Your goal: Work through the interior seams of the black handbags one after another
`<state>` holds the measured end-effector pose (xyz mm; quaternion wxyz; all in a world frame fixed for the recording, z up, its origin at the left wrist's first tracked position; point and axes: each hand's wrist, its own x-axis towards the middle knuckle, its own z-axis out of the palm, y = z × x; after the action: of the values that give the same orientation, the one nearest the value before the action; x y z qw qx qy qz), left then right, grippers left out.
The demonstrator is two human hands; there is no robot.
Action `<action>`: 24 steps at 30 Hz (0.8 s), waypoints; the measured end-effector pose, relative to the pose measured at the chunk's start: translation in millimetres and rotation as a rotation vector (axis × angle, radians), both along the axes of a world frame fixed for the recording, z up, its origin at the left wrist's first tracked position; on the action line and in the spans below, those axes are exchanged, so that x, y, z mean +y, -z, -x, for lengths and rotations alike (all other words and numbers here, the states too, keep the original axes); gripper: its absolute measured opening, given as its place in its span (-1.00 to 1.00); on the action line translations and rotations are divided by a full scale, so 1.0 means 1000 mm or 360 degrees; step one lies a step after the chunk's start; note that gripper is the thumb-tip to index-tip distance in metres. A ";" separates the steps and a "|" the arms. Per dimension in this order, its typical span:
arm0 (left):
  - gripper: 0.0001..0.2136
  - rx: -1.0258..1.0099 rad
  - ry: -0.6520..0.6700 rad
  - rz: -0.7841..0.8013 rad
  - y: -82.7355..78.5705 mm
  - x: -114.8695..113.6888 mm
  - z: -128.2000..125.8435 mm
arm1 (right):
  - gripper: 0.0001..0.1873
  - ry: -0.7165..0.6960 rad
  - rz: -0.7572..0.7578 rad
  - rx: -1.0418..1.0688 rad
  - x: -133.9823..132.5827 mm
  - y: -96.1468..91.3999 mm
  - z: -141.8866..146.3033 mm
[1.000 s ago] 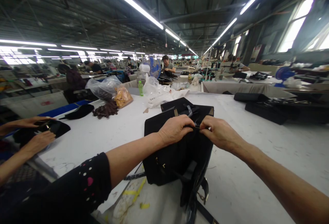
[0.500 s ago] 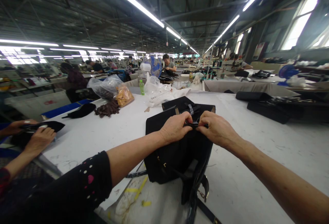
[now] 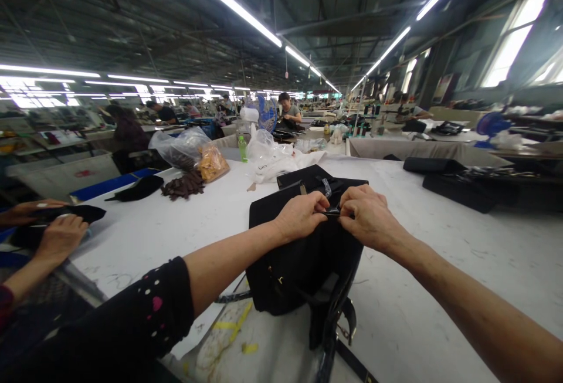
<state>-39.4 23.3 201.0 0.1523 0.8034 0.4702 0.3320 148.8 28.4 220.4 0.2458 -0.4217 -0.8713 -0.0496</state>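
Observation:
A black handbag [image 3: 303, 254] stands on the white worktable [image 3: 440, 265] right in front of me. My left hand [image 3: 301, 216] and my right hand [image 3: 367, 216] meet at the bag's top edge. Both are closed in a pinch on a small dark strap or tab [image 3: 333, 212] between them. The bag's straps and a metal buckle [image 3: 349, 318] hang toward me at its near side. My left arm wears a black sleeve with pink and white dots [image 3: 145, 312].
A co-worker's two hands [image 3: 48, 227] handle a black piece at the left. Farther back lie dark brown pieces [image 3: 182, 185], plastic bags [image 3: 185, 151], a green bottle [image 3: 240, 149] and white bags [image 3: 272, 160]. Black bags [image 3: 457, 186] lie at the right. Other people work at distant tables.
My two hands have drawn closer together on the tab and risen slightly. The co-worker's hands at the left have shifted with their black piece.

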 end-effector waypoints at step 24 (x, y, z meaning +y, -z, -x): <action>-0.85 0.0020 -0.0158 0.0063 -0.007 -0.001 -0.006 | -0.79 0.0143 0.0199 0.0425 -0.004 -0.002 -0.015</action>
<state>-33.7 22.4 207.6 0.1484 0.7781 0.5168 0.3248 163.3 24.6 221.9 0.3303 -0.4776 -0.8125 0.0505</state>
